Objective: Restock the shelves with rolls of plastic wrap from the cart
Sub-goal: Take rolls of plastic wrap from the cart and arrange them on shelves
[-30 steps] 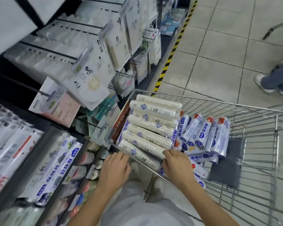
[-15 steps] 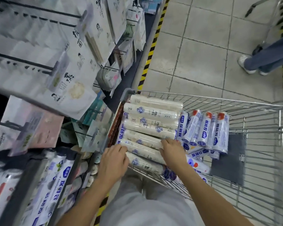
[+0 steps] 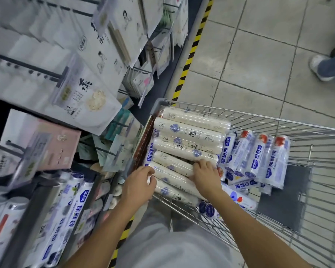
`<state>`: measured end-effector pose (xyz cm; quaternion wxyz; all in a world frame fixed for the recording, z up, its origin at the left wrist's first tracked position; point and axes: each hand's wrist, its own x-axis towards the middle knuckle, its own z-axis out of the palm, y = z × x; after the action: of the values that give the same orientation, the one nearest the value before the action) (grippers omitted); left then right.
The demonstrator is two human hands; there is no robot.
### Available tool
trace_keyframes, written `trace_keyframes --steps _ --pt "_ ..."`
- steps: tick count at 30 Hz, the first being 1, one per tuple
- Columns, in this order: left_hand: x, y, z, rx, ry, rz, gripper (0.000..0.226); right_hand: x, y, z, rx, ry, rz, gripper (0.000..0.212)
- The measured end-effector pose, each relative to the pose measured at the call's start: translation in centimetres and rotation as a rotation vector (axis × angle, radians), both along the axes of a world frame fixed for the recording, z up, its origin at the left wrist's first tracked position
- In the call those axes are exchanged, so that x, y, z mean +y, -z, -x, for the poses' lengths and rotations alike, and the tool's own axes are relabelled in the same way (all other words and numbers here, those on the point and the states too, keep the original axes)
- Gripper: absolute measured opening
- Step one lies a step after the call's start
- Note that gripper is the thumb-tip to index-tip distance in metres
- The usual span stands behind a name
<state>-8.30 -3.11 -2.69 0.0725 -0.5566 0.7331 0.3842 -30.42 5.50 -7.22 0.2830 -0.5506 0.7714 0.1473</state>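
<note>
A wire shopping cart (image 3: 278, 120) holds several cream rolls of plastic wrap (image 3: 187, 130) with blue flower prints, stacked on its left side. Blue-and-white rolls (image 3: 257, 157) lie to their right. My left hand (image 3: 138, 185) curls round the left end of one cream roll (image 3: 172, 173) near the cart's near edge. My right hand (image 3: 206, 175) grips the right end of the same roll, fingers over its top. On the shelf at lower left stand more blue-and-white rolls (image 3: 75, 207).
Hanging white and pink packets (image 3: 81, 88) crowd the shelf pegs on the left. A yellow-black floor stripe (image 3: 189, 55) runs along the shelf base. Another person's shoe and trouser leg (image 3: 325, 68) show at upper right. A dark flap (image 3: 284, 198) lies in the cart.
My view has tipped down and nearer to the cart. Both hands have moved up from the cart's near rim onto a cream roll and closed round its ends.
</note>
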Motion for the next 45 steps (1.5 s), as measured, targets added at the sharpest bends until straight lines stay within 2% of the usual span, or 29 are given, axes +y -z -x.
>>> trace_keyframes --steps 4,8,11,14,16,19,21,25,27,29,31,33,40,45 --pt "0.0 -0.3 0.6 0.131 -0.289 -0.216 0.019 0.4 -1.5 0.7 -0.04 0.003 0.017 0.037" --pt "0.0 -1.0 1.7 0.237 -0.515 -0.46 0.031 0.8 -3.4 1.6 -0.235 0.104 0.068 0.043" --pt "0.3 -0.4 2.0 0.291 -0.649 -0.542 0.039 1.1 -4.5 2.2 -0.457 0.235 0.107 0.023" --pt "0.5 -0.5 2.5 0.403 -0.716 -0.669 0.027 1.7 -5.5 1.9 -0.762 0.395 0.111 0.026" --pt "0.5 -1.0 2.8 0.523 -0.706 -0.771 0.029 1.9 -6.1 1.3 -0.862 0.483 0.084 0.016" --pt "0.5 -1.2 2.9 0.703 -0.775 -0.84 0.033 1.9 -6.6 -0.1 -0.993 0.636 0.04 0.019" --pt "0.3 -1.2 3.1 0.781 -0.851 -0.837 0.038 1.8 -6.7 -1.0 -1.031 0.642 0.043 0.019" --pt "-0.3 -0.9 2.7 0.814 -0.937 -0.77 0.039 1.2 -6.0 -1.6 -1.043 0.654 0.05 0.021" --pt "-0.6 -0.8 2.0 0.828 -0.974 -0.756 0.039 1.3 -4.1 -1.5 -0.903 0.652 0.101 0.025" --pt "-1.0 -0.8 1.0 0.84 -1.0 -0.727 0.044 1.5 -2.1 -1.4 -0.72 0.611 0.103 0.039" --pt "-1.2 -0.7 0.0 0.823 -1.021 -0.706 0.047 1.4 -0.4 -1.8 -0.64 0.546 0.04 0.053" --pt "-1.3 -0.8 -0.9 0.785 -1.032 -0.719 0.045 1.0 0.9 -2.7 -0.593 0.464 -0.034 0.058" --pt "-1.0 -0.8 -3.3 0.743 -0.996 -0.771 0.06 0.1 3.7 -5.0 -0.41 0.393 -0.087 0.048" --pt "-0.7 -0.8 -4.3 0.778 -1.043 -0.834 0.065 -0.4 2.0 -5.0 -0.527 0.425 0.008 0.04"
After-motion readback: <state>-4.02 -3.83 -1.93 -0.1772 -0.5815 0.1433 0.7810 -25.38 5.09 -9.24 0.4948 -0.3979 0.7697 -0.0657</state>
